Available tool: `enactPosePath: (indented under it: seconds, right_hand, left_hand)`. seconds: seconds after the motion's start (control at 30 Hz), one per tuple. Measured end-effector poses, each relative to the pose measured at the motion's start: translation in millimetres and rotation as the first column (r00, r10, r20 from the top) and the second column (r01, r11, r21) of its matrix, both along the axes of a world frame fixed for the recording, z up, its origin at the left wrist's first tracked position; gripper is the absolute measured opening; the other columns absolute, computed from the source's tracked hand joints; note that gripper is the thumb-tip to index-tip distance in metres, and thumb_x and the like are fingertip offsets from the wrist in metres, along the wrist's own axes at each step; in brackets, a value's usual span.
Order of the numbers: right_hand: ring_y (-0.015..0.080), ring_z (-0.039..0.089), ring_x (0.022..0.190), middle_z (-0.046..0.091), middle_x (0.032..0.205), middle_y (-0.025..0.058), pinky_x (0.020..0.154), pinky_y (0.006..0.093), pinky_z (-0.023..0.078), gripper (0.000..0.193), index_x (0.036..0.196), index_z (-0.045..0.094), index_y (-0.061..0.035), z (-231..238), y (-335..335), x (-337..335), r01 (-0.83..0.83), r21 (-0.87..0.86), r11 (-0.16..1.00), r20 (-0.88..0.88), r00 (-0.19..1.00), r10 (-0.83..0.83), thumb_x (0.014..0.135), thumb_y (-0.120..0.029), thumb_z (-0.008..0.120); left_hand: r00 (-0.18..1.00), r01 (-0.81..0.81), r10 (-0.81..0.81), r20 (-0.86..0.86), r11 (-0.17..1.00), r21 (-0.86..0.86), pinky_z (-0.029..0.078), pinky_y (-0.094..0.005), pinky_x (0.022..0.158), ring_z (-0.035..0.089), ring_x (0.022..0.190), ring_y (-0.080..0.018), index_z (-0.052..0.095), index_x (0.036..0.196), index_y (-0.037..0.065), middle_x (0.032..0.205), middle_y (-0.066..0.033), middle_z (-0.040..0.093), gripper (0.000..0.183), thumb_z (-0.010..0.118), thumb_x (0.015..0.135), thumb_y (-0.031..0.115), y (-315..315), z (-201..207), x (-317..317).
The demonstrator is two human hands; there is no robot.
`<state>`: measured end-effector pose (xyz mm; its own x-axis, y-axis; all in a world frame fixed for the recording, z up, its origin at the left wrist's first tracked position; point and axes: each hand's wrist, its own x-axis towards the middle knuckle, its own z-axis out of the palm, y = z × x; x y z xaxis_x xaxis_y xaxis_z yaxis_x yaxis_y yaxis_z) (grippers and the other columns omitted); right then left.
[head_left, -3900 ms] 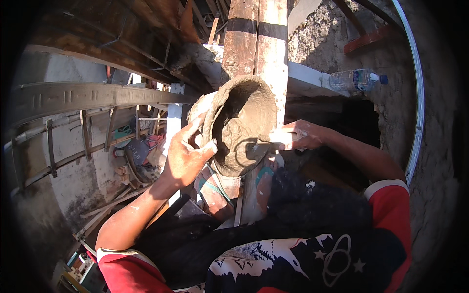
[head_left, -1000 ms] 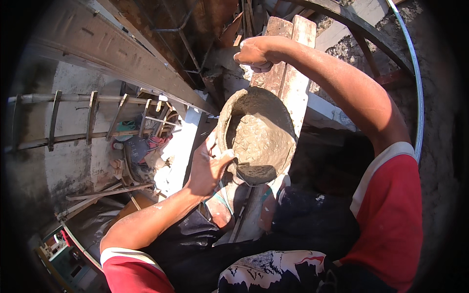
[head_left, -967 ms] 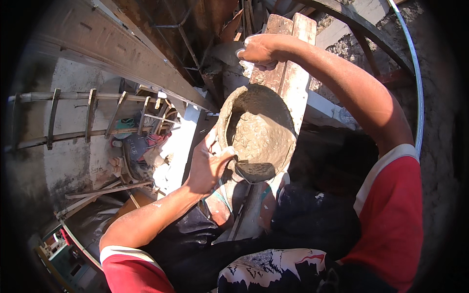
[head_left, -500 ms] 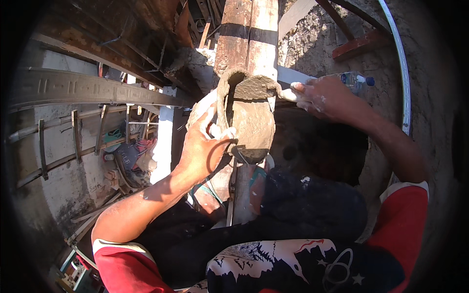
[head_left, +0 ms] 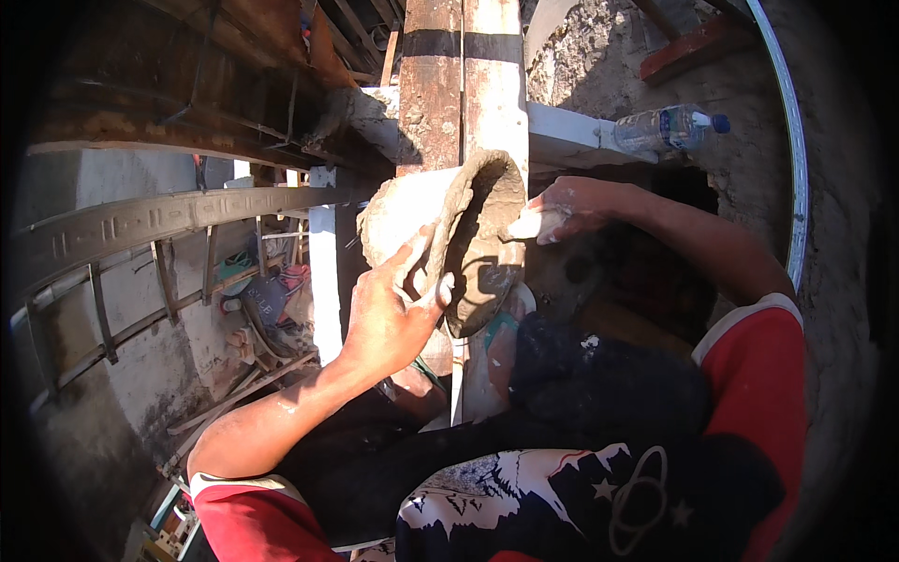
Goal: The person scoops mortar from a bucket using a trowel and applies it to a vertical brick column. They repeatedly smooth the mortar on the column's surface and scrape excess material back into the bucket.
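A mortar-caked bucket (head_left: 403, 206) is tipped on its side above the planks, its mouth turned toward me and to the right. My left hand (head_left: 398, 304) grips its near left rim, thumb on the inside edge and fingers around the outer wall. Wet grey mortar (head_left: 478, 295) lines the inside, part in sunlight and part in shadow. At the right of the mouth, my right hand (head_left: 571, 211) is closed around the pale handle of a trowel (head_left: 529, 225). The trowel's blade reaches into the bucket and is mostly hidden by shadow and mortar.
Two long wooden planks (head_left: 431, 103) run away from me below the bucket. A plastic bottle (head_left: 660, 128) lies on a white ledge at the right. A metal channel (head_left: 169, 214) crosses at left, and a dark opening (head_left: 627, 272) drops beside the planks.
The bucket has been turned, so its pale outer wall now shows at left and its mouth faces right. My right hand has moved slightly nearer and left with the trowel.
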<state>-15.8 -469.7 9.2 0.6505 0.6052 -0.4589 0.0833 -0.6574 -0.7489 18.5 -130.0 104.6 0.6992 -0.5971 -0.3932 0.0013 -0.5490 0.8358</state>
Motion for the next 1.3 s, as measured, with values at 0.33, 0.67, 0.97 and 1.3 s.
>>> enactPosePath:
  seconds: [0.33, 0.67, 0.97, 1.3]
  right_hand:
    - [0.0233, 0.065, 0.072, 0.065, 0.087, 0.0141, 0.064, 0.0379, 0.051, 0.051, 0.107, 0.066, 0.0006, 17.3, 29.0, -41.2, 0.278, 0.045, 0.959, -0.445, 0.865, -0.23, 0.09, -0.047, 0.07]
    - [0.0109, 0.056, 0.057, 0.059, 0.072, 0.0039, 0.054, 0.0273, 0.046, 0.046, 0.117, 0.062, 0.0015, 164.7, 18.3, 6.2, 0.383, -0.097, 0.919, -0.377, 0.84, -0.39, 0.097, -0.04, 0.065]
    - [0.0133, 0.059, 0.058, 0.063, 0.077, 0.0067, 0.051, 0.0283, 0.049, 0.046, 0.099, 0.063, 0.0014, 136.3, 94.9, 195.7, 0.414, -0.216, 0.884, -0.211, 0.865, -0.456, 0.101, -0.042, 0.049]
    - [0.0315, 0.069, 0.087, 0.065, 0.108, 0.0236, 0.078, 0.0407, 0.055, 0.046, 0.132, 0.058, 0.0011, 179.3, 55.2, 144.8, 0.241, -0.484, 0.841, 0.337, 0.938, -0.075, 0.102, -0.034, 0.053]
  left_hand:
    - [0.974, -0.133, 0.074, -0.215, 0.952, -0.276, 0.043, -0.0323, 0.108, 0.053, 0.126, -0.016, 0.044, 0.148, -0.004, 0.14, -0.0122, 0.058, 0.063, 0.067, 0.09, 0.001, 29.4, -1.5, 29.7]
    - [0.81, -0.523, 0.252, -0.529, 0.718, -0.459, 0.045, -0.0312, 0.107, 0.057, 0.125, -0.0147, 0.037, 0.152, -0.001, 0.14, -0.0092, 0.058, 0.062, 0.061, 0.096, 0.001, 70.2, -35.8, 22.1]
    - [0.781, -0.581, 0.299, -0.548, 0.669, -0.463, 0.047, -0.0317, 0.105, 0.059, 0.121, -0.0156, 0.038, 0.152, 0.001, 0.137, -0.0088, 0.06, 0.063, 0.064, 0.095, 0.004, 71.0, -53.7, 2.5]
    - [0.894, -0.404, 0.226, -0.387, 0.78, -0.477, 0.042, -0.0313, 0.108, 0.053, 0.125, -0.0151, 0.04, 0.151, -0.003, 0.14, -0.0109, 0.056, 0.061, 0.062, 0.094, 0.003, 55.0, -16.9, 29.1]
